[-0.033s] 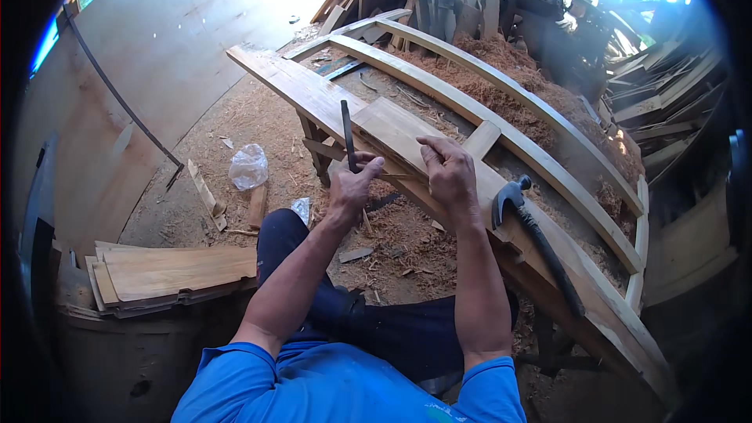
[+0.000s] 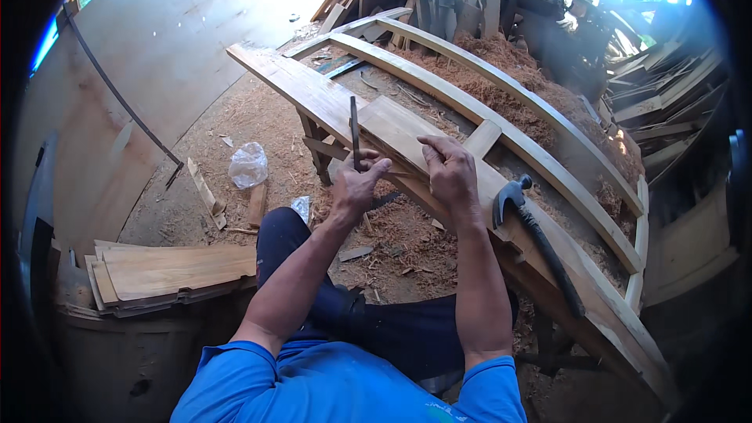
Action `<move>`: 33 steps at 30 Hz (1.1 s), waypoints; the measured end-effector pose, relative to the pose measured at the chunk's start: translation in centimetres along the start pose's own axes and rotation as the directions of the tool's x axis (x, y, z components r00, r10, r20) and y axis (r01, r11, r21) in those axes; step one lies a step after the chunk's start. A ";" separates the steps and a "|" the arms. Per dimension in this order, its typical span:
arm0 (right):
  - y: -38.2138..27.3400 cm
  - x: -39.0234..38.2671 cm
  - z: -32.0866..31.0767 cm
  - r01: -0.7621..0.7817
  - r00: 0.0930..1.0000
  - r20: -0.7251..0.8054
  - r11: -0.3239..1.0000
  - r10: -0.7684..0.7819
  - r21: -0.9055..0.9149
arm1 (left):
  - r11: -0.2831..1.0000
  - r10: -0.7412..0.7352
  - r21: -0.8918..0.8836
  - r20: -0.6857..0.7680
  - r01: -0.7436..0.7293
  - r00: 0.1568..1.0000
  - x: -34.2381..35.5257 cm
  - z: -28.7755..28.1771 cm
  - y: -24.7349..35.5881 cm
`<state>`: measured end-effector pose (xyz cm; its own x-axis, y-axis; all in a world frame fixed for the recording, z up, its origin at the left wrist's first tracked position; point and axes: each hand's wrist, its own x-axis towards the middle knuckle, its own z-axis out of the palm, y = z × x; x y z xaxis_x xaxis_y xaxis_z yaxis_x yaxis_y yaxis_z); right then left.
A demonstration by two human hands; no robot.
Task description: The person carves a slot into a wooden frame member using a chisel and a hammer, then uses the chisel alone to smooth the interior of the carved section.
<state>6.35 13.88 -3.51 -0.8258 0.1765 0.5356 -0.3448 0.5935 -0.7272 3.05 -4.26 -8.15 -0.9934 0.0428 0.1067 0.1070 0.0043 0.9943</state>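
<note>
My left hand (image 2: 359, 182) is closed around a slim dark chisel-like tool (image 2: 355, 127), which points upward from the fist. My right hand (image 2: 452, 172) is curled, with its fingers bent over the right end of a short wooden board (image 2: 399, 129). That board lies on a long wooden plank (image 2: 291, 88), with its near edge toward me. The right thumb is mostly hidden. A claw hammer (image 2: 540, 235) with a dark handle rests on the plank, to the right of my right hand.
Beyond the plank lies a curved wooden frame (image 2: 470, 115). Reddish shavings (image 2: 509, 70) are heaped behind it. Stacked thin boards (image 2: 176, 270) stand at the left, near a clear plastic bag (image 2: 248, 166) on the ground. A large sheet (image 2: 157, 55) leans at the far left.
My left hand and the dark tool have shifted slightly to the right, and the tool stands a little more upright. My right hand, the board and the hammer have stayed put.
</note>
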 end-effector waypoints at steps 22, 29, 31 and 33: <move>-4.4 1.9 4.6 0.637 0.745 0.662 0.378 -0.079 -0.672 | 0.710 -0.378 -0.388 0.494 0.588 0.783 -8.5 0.3 -3.0; -3.4 3.7 6.5 0.583 0.712 0.701 0.522 0.041 -0.622 | 0.537 -0.553 -0.552 0.340 0.637 0.761 -9.2 -5.4 -3.6; -3.4 3.8 7.3 0.531 0.724 0.683 0.558 0.093 -0.638 | 0.605 -0.540 -0.557 0.239 0.569 0.807 -9.0 -6.5 -3.5; -4.4 2.5 9.2 0.531 0.789 0.586 0.274 0.186 -0.802 | 0.604 -0.538 -0.583 0.204 0.543 0.818 -8.5 -7.5 -3.8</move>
<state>1.69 4.46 -2.97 -0.9770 -0.2103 0.0354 -0.1752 0.8861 0.4291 10.80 -12.12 -12.74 -0.8614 0.2368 -0.4493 -0.4993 -0.5566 0.6640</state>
